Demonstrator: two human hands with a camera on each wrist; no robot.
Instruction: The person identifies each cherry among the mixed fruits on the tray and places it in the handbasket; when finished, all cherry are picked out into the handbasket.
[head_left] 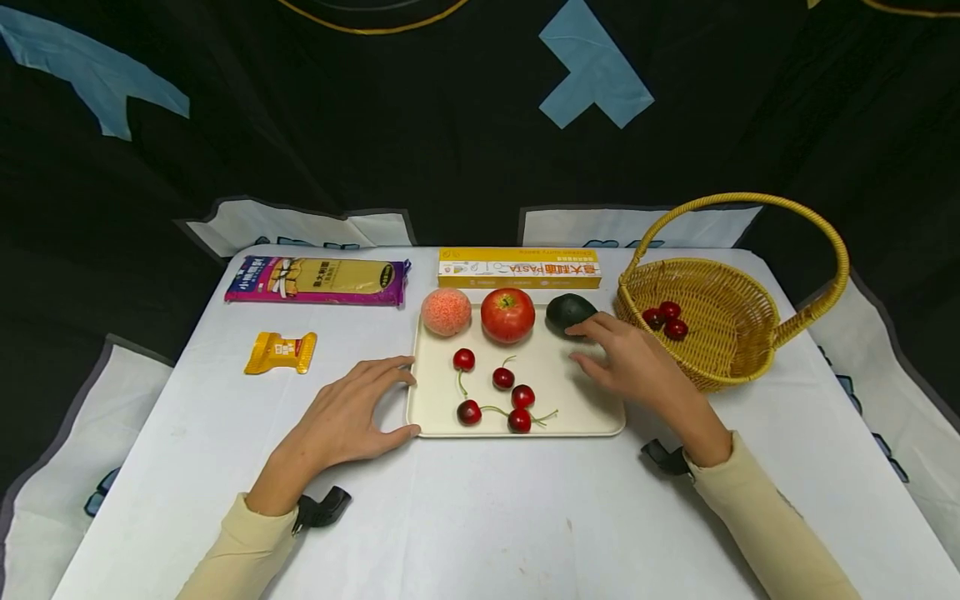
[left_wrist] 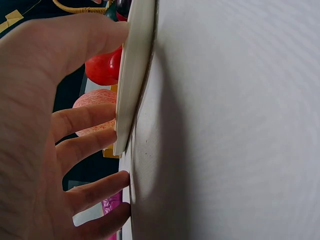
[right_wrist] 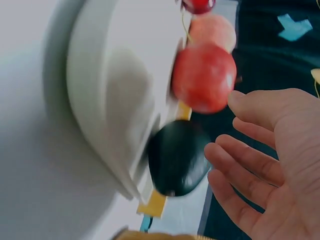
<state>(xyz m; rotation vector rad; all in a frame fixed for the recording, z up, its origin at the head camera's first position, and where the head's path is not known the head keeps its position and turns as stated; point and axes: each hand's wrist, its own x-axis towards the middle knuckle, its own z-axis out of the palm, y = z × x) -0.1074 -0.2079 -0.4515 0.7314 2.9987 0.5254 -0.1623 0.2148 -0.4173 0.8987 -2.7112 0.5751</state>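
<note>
A cream tray (head_left: pixel 442 427) carries a pinkish peach (head_left: pixel 446 312), a red apple (head_left: pixel 507 316), a dark green avocado (head_left: pixel 568 313) and several cherries (head_left: pixel 503 378) with stems. My left hand (head_left: pixel 351 414) touches the tray's left edge, thumb at the near corner and fingers spread, as the left wrist view also shows. Over the tray's right side, my right hand (head_left: pixel 630 358) reaches toward the avocado with fingers apart and loosely bent. In the right wrist view, its fingertips (right_wrist: pixel 214 152) are close by the avocado (right_wrist: pixel 179 157); nothing is gripped. Whether they touch it I cannot tell.
To the right stands a yellow wicker basket (head_left: pixel 757 312) with a tall handle and three cherries (head_left: pixel 675 329) inside. A pasta box (head_left: pixel 519 268) lies behind the tray. At the left are a purple noodle packet (head_left: pixel 318 281) and a small orange-yellow wrapped snack (head_left: pixel 281 352).
</note>
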